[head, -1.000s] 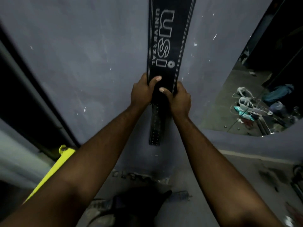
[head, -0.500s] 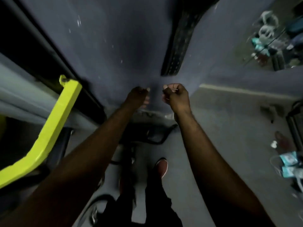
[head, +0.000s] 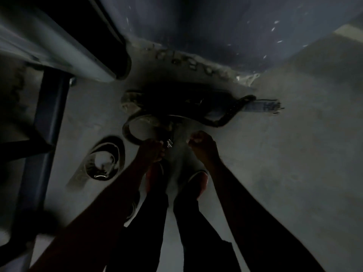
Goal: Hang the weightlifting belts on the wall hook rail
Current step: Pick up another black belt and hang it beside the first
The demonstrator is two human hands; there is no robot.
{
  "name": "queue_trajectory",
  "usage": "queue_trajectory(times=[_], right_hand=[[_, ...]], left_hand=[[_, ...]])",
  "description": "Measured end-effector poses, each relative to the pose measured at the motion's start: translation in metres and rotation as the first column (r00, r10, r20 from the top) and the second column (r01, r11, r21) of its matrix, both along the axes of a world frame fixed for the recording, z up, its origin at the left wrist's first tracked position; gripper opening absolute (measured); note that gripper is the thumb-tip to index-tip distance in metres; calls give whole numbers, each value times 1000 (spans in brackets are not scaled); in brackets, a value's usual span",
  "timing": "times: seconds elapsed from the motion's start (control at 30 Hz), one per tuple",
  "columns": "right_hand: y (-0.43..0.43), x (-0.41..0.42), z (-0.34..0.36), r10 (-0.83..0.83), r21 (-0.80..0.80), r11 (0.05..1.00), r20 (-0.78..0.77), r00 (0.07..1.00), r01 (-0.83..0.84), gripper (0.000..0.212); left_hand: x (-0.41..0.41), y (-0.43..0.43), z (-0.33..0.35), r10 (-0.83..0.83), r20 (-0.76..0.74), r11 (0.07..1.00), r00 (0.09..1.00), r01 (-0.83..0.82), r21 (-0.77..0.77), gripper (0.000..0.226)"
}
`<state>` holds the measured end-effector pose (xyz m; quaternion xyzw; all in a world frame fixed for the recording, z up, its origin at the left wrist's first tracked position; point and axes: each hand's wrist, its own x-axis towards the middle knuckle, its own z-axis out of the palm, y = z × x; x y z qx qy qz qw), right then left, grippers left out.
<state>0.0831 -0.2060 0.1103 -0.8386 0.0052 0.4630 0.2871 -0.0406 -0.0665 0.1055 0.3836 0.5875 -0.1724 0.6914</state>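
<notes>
The view points down at the floor, dark and blurred. A heap of dark weightlifting belts [head: 176, 103] lies at the foot of the wall, with one belt looping out toward me [head: 128, 130] and a perforated strap end [head: 231, 112] curling right. A separate coiled belt [head: 106, 160] lies to the left. My left hand [head: 151, 152] hangs just above the looped belt, its curled fingers beside a shiny buckle [head: 170, 143]; any grip is unclear. My right hand [head: 202, 144] is a closed fist with nothing in it. The hook rail is out of view.
The blue-grey wall [head: 216, 26] rises at the top. A gym machine's dark blue frame [head: 49, 114] and padded part [head: 78, 42] stand on the left. My legs and red-soled shoes [head: 200, 179] are just behind the hands. Grey concrete floor [head: 294, 154] spreads to the right.
Both hands let go of the belt hanging on the wall and dropped toward the floor. The view swung down from the wall to the belts on the ground.
</notes>
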Motion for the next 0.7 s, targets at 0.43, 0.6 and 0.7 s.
queue_trajectory(times=[0.43, 0.6, 0.7], right_hand=[[43, 66, -267, 734, -426, 669, 249, 632, -609, 42], [20, 60, -233, 738, -402, 673, 299, 605, -621, 43], [6, 69, -190, 662, -232, 738, 427, 616, -633, 52]], left_hand=[[81, 39, -253, 428, 118, 902, 896, -431, -3, 38], [92, 37, -217, 355, 114, 932, 928, -361, 31, 42], [94, 25, -164, 309, 180, 947, 934, -319, 29, 37]])
